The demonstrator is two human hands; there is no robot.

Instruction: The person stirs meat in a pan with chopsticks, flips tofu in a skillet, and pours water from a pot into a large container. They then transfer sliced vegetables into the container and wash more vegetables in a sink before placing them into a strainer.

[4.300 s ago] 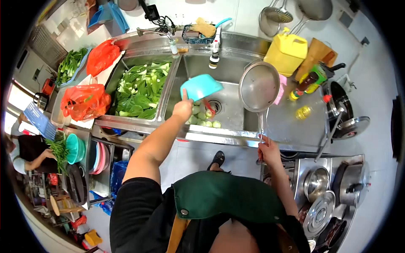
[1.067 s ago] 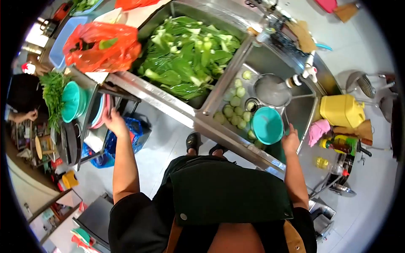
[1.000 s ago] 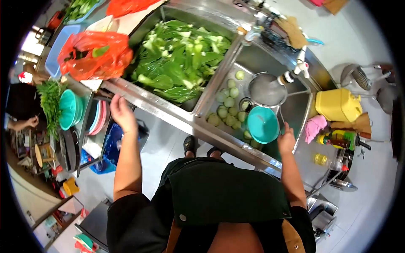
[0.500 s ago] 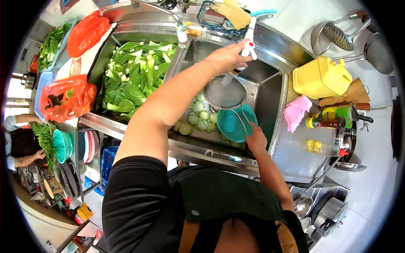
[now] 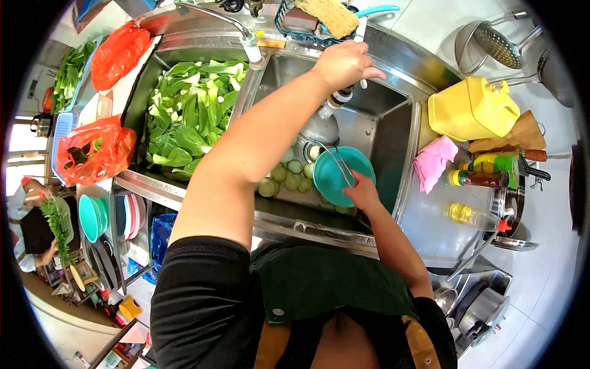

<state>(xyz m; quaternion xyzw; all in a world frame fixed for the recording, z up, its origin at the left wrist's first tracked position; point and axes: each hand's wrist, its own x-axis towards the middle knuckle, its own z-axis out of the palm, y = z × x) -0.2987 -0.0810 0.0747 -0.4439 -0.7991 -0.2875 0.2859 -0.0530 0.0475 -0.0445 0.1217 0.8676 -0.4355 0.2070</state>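
At the white tap (image 5: 362,32) over the right basin, my left hand (image 5: 345,64) has its fingers curled round the tap's top. Water runs from the dark spout (image 5: 339,98) onto a round mesh strainer (image 5: 321,130). My right hand (image 5: 364,192) grips the strainer's wire handle (image 5: 342,165) above a teal bowl (image 5: 359,163). Pale green round vegetable pieces (image 5: 295,166) lie in the basin (image 5: 390,141), left of the bowl. Leafy greens (image 5: 196,114) fill the left basin.
Right of the sink are a yellow jug (image 5: 473,111), a pink cloth (image 5: 434,155) and several bottles (image 5: 482,178). Red bags (image 5: 98,150) lie at the left. A person (image 5: 34,224) holds greens at far left. A sponge basket (image 5: 304,31) stands behind the tap.
The strainer has tipped and moved slightly down, and my right hand has shifted a little left. My left hand's fingers have curled more. The other person's greens have moved.
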